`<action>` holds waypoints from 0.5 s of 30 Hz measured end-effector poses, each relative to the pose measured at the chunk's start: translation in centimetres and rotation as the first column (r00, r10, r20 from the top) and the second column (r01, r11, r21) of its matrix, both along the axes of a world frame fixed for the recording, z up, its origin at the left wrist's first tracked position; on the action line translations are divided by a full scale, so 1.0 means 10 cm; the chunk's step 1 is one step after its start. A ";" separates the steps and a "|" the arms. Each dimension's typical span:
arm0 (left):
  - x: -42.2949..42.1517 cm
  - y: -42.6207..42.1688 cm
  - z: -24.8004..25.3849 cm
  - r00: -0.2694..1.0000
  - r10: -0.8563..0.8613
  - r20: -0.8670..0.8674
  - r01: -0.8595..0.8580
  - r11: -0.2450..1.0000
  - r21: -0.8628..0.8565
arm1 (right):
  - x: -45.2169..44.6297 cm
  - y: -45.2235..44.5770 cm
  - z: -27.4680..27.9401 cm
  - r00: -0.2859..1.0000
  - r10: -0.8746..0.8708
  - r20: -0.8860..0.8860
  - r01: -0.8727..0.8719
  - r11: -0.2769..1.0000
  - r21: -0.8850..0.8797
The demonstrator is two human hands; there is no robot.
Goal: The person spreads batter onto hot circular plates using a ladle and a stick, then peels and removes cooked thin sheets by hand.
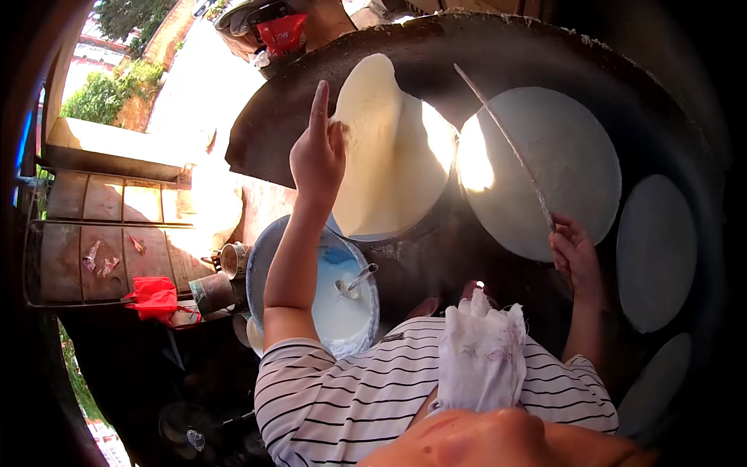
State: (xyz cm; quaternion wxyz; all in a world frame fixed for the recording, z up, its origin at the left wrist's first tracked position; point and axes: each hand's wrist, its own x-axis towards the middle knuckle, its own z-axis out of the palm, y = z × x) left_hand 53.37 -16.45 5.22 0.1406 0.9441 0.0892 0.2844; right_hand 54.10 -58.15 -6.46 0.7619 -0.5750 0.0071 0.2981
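My left hand is at the left edge of a thin pale pancake. Its index finger points up, while the thumb and folded fingers appear to grip the sheet's edge. The pancake is raised and bent, its upper end folding over, with bright sunlight on its right side. A long thin stick is in my right hand, fingers wrapped round its lower end. The stick slants up and left across a second round pancake, which lies flat; I cannot tell whether they touch.
More pale rounds lie along the right of the dark curved surface. At left, a bucket holds white batter and a ladle. Nearby are metal cans, a red bag and a fan.
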 end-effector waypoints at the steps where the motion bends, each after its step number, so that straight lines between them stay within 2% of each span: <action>1: -0.06 -0.24 0.09 0.997 -0.074 0.026 0.072 0.994 0.086 | 0.03 0.11 0.00 0.999 -0.018 0.043 0.018 1.000 -0.016; 4: -0.34 -0.78 0.14 0.954 -0.285 0.091 0.263 0.944 0.201 | 0.01 0.52 0.08 0.989 -0.048 0.137 0.069 0.986 -0.151; 6: -0.62 -1.06 0.08 0.914 -0.397 0.088 0.367 0.898 0.243 | -0.07 0.81 -0.07 0.956 -0.192 0.221 0.224 0.966 -0.129; 7: -0.75 -1.16 0.06 0.876 -0.472 0.101 0.429 0.857 0.287 | -0.10 0.94 -0.21 0.882 -0.295 0.368 0.367 0.919 -0.141; 9: -1.05 -1.34 0.11 0.772 -0.632 0.064 0.595 0.755 0.275 | -0.27 0.97 -0.17 0.842 -0.467 0.272 0.497 0.866 -0.052; 11: -1.27 -1.49 0.12 0.563 -0.824 0.061 0.774 0.552 0.310 | -0.44 0.72 -0.20 0.750 -0.589 0.303 0.628 0.777 -0.045; 12: -1.39 -1.56 0.16 0.458 -0.887 0.050 0.819 0.444 0.363 | -0.54 0.51 -0.15 0.709 -0.644 0.288 0.686 0.724 -0.068; 14: -1.52 -1.74 0.27 0.229 -0.973 0.012 0.878 0.211 0.430 | -0.86 -0.06 0.00 0.612 -0.684 0.397 0.742 0.671 0.013; 15: -1.66 -1.86 0.35 0.124 -0.992 -0.004 0.897 0.111 0.428 | -1.12 -0.37 0.04 0.623 -0.668 0.408 0.720 0.693 0.034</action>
